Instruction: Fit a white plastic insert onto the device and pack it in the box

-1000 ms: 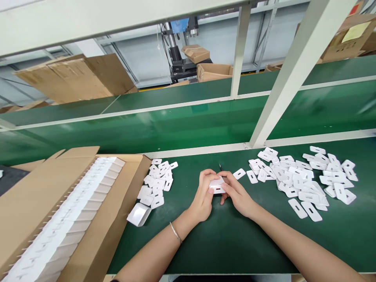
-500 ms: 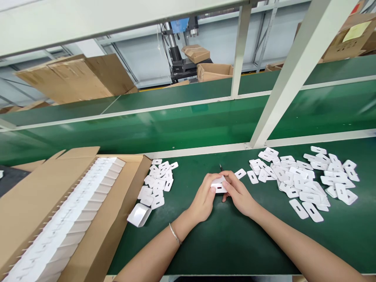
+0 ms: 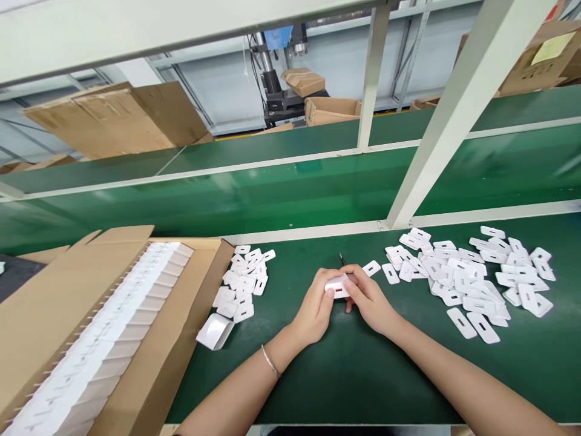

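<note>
My left hand (image 3: 318, 306) and my right hand (image 3: 370, 300) meet over the green table, both gripping one small white plastic piece (image 3: 338, 286) with a slot in it. A silver bracelet (image 3: 271, 361) sits on my left wrist. To the right lies a wide scatter of flat white slotted pieces (image 3: 467, 272). A smaller heap of the same white pieces (image 3: 242, 281) lies to the left, with one larger white part (image 3: 215, 331) in front of it.
An open cardboard box (image 3: 149, 363) at the left holds a long row of white parts (image 3: 113, 333). A thin dark tool (image 3: 341, 258) lies just beyond my hands. A slanted white frame post (image 3: 454, 115) rises behind the table, past a green conveyor belt (image 3: 272, 194).
My hands stay together on the white piece; fingers have shifted slightly around it and the piece has turned a little. Nothing else has moved.
</note>
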Motion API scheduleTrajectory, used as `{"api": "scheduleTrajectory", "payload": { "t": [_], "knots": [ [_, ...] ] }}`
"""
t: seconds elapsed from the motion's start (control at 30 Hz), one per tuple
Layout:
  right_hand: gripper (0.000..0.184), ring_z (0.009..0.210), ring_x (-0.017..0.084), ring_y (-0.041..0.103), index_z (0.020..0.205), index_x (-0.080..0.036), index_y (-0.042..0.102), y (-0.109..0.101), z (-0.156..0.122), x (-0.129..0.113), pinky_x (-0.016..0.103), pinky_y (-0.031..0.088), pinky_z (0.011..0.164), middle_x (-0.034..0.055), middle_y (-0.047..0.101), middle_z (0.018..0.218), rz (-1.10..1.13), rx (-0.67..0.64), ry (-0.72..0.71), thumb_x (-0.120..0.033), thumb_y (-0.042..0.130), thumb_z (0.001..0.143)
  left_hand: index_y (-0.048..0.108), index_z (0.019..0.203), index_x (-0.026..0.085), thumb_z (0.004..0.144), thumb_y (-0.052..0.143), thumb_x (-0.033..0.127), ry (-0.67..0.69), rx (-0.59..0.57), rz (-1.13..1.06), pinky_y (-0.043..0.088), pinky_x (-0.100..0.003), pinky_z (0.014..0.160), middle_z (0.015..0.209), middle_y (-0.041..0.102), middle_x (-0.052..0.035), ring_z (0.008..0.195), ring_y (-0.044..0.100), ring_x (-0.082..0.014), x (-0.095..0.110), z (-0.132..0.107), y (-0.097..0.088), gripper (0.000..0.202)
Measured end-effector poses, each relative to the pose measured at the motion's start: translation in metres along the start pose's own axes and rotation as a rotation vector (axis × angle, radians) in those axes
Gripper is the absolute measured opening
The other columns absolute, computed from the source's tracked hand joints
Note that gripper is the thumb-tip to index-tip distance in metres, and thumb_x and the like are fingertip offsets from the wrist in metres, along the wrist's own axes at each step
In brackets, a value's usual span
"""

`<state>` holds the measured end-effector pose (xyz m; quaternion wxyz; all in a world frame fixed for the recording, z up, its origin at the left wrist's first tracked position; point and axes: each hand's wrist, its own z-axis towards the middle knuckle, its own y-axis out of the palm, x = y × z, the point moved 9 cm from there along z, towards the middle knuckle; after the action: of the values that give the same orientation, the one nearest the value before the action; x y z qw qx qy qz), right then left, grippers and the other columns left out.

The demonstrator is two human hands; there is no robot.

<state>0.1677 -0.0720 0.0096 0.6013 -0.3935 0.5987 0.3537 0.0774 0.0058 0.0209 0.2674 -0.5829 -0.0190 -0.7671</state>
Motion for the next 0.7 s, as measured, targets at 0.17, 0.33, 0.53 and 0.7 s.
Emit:
{"api": "scheduleTrajectory", "payload": {
  "t": [0.17,0.33,0.53,0.7],
  "knots": [
    [0.046,0.065,0.015,0.062,0.116,-0.025,0.053,0.003,-0.002,-0.005,0.031,0.058,0.061,0.0005,0.067,0.089,0.034,-0.009,-0.024,-0.068,0.055,0.100,0.056,0.133,0.024,0.113,0.035,0.045,0.042,0.009,0.048,0.050,-0.038,0.092,0.114,0.058,-0.0090,0.100,0.057,-0.0229,0.008,0.002,-0.003,0.036],
    [0.044,0.076,0.018,0.062,0.116,-0.025,0.053,0.002,-0.002,-0.003,0.032,0.060,0.063,0.0011,0.063,0.087,0.054,0.023,-0.043,-0.066,0.057,0.099,0.062,0.134,0.025,0.113,0.036,0.047,0.094,0.006,-0.020,0.050,-0.037,0.091,0.110,0.058,-0.0082,0.100,0.057,-0.0226,0.010,0.005,-0.004,0.040],
    [0.046,0.071,0.018,0.060,0.117,-0.025,0.054,0.001,-0.002,-0.007,0.031,0.060,0.061,0.0012,0.062,0.085,0.001,0.024,-0.059,-0.068,0.055,0.100,0.070,0.132,0.024,0.114,0.032,0.047,0.089,0.016,-0.051,0.050,-0.038,0.090,0.106,0.060,-0.0092,0.100,0.058,-0.0231,0.009,0.009,-0.007,0.048],
    [0.041,0.067,0.017,0.062,0.115,-0.026,0.055,0.001,-0.001,-0.017,0.033,0.061,0.065,0.0018,0.065,0.088,-0.095,0.004,-0.086,-0.065,0.050,0.104,0.075,0.119,0.021,0.112,0.035,0.052,0.101,0.042,0.011,0.053,-0.039,0.088,0.101,0.063,-0.0097,0.095,0.060,-0.0227,0.017,0.013,-0.012,0.051]
  ]
}}
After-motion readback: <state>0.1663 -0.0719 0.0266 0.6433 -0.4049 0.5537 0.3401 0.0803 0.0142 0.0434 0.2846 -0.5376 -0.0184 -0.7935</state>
